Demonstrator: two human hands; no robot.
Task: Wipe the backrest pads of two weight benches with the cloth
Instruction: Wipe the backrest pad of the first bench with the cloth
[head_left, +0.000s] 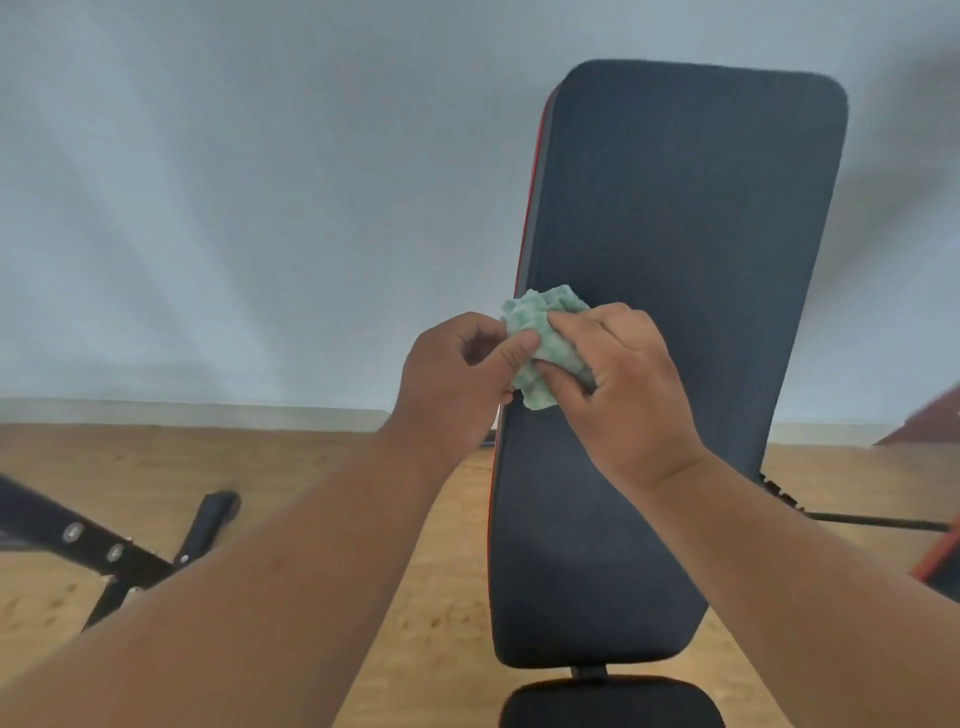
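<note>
Cloth (540, 338), soft, light and bunched, sits pinched between fingers (563, 325) of both hands, left hand (457, 379) and right hand (628, 384), just in front of the pad (675, 218), and likely wipes best gripped as 1 wad.

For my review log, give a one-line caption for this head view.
Both hands, left hand and right hand, bunch a green cloth against an inclined backrest pad.

I have one view only, head-mounted, facing forward and down, close above both hands; the backrest pad (670, 332) rises just beyond the right hand (623, 384).
</note>
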